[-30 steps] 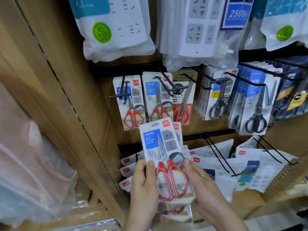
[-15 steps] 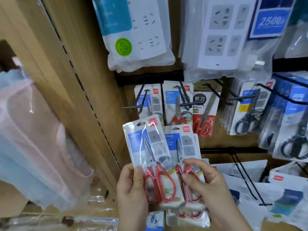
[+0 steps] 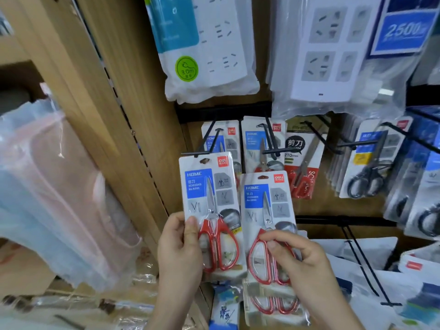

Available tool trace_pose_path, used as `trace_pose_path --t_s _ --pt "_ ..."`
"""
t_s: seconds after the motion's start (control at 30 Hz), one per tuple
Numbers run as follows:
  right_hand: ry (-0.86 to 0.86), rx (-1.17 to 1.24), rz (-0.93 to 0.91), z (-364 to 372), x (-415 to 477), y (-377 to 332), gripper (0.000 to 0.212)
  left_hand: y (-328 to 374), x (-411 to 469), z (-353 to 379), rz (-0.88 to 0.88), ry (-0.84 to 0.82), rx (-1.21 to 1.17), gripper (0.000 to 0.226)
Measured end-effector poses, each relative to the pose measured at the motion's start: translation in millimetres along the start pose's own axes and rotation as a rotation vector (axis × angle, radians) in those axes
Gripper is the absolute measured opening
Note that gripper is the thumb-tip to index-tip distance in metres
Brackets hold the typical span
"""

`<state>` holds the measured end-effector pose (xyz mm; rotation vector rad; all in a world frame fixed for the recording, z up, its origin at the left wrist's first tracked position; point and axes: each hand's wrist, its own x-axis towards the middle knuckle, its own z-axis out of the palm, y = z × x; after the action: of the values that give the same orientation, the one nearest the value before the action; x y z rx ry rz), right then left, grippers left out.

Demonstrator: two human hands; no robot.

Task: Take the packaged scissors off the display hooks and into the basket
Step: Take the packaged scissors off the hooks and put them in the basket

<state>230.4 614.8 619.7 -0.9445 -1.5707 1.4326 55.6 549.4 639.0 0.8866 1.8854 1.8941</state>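
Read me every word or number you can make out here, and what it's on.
"HOME", "deli": left scissors pack, held by left hand.
"HOME": right scissors pack, held by right hand.
"3.0m": green sticker.
"2500": blue label.
"210mm": hanging scissors card.
Smaller print: too blurred.

A white power strip in a clear bag (image 3: pixel 209 51) hangs far up, left of centre, with a teal label and a round green sticker (image 3: pixel 187 68). Just right of it hangs a second bagged socket strip (image 3: pixel 333 55), beside a blue card reading 2500 (image 3: pixel 402 29). A wooden upright panel (image 3: pixel 123 110) runs down the left. Left of it hang translucent pink and blue plastic bags (image 3: pixel 54 191). Crinkled clear wrappers (image 3: pixel 95 303) lie near, lower left. White flat packets (image 3: pixel 416 282) hang lower right. A small blue illustrated card (image 3: pixel 225 308) stands near, bottom centre.
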Motion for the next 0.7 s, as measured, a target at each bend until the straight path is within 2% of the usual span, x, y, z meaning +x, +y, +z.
trace_pose_path --t_s 0.1,0.17,0.23,0.33,0.53,0.63,0.7 --pt "-0.012 -0.003 -0.002 1 0 0 0.028 4 13 5 0.027 -0.022 0.036 0.011" --pt "-0.030 -0.017 0.011 3 0 1 0.030 7 26 10 0.080 -0.028 0.077 0.034" --pt "-0.058 -0.042 0.041 3 1 0 0.039 9 42 15 0.103 -0.036 0.108 0.046" --pt "-0.065 -0.011 0.078 -3 0 -7 0.041 0 77 25 0.081 -0.083 0.141 0.046" --pt "-0.012 0.118 -0.016 -19 -5 -7 0.061 -5 121 49 0.021 -0.157 0.187 0.044" --pt "0.010 0.192 -0.006 -22 -8 -2 0.071 -5 131 56 0.056 -0.180 0.330 0.054" --pt "0.041 0.205 0.002 -23 -9 0 0.075 -8 135 57 0.094 -0.227 0.407 0.051"
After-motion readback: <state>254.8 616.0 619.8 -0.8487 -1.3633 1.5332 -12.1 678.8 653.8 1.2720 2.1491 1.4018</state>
